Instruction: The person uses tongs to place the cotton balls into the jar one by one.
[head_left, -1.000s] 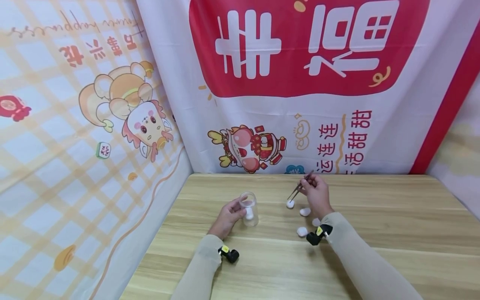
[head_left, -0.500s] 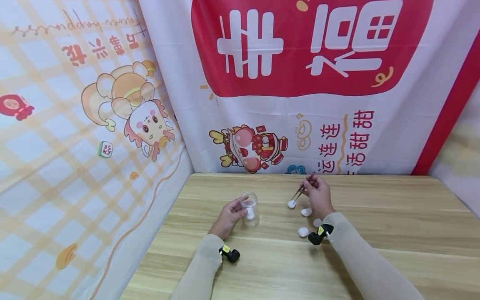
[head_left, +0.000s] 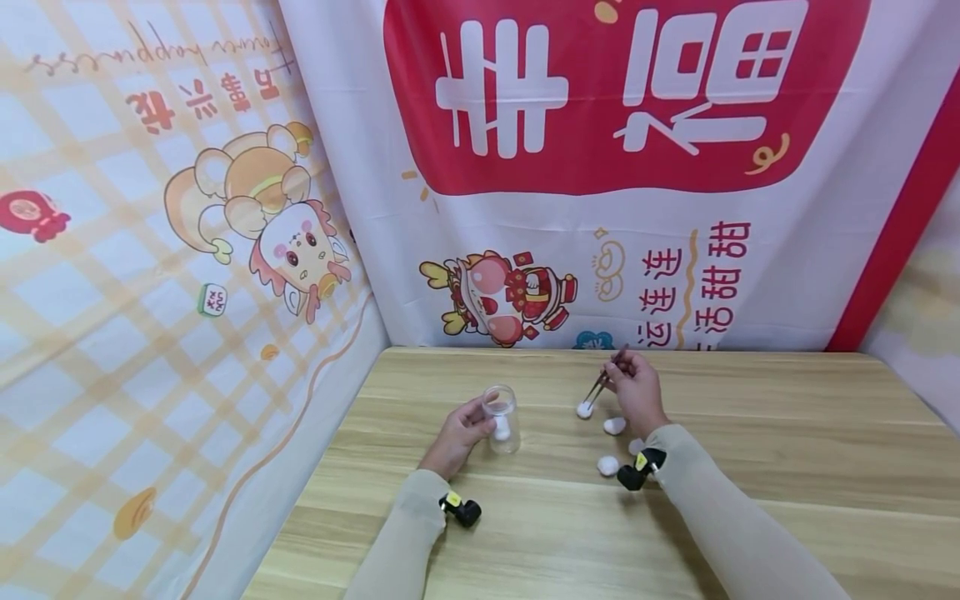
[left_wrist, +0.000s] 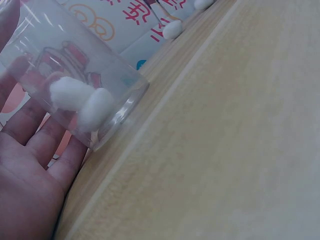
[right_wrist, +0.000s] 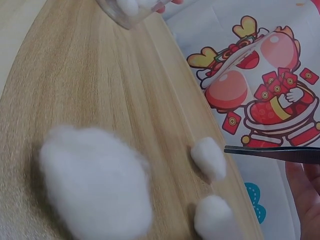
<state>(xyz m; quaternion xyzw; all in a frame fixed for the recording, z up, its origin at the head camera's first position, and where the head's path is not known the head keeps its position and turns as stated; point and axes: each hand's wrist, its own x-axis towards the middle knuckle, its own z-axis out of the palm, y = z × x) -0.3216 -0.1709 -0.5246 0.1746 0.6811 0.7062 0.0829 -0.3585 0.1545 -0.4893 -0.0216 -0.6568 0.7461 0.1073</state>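
Note:
In the head view my left hand (head_left: 457,437) holds a clear jar (head_left: 512,442) upright on the table, thumb on the near side and fingers around the far side. Two cotton balls (left_wrist: 95,110) show through its wall in the left wrist view. My right hand (head_left: 639,392) pinches metal tweezers (head_left: 599,386) that slant down to a cotton ball (head_left: 584,410) on the table. In the right wrist view the tweezers (right_wrist: 272,154) have their tips at the edge of that cotton ball (right_wrist: 209,158); whether they grip it I cannot tell.
More cotton balls lie near my right wrist: one cotton ball (head_left: 614,426) just below the tweezers, another (head_left: 607,466) nearer me, and one (head_left: 636,447) partly hidden by the wrist camera. A printed cloth (head_left: 480,217) hangs behind the wooden table (head_left: 540,533).
The tweezers' tips have shifted slightly right and down against the cotton ball. My left hand and the jar have stayed in place; the head view has moved a little.

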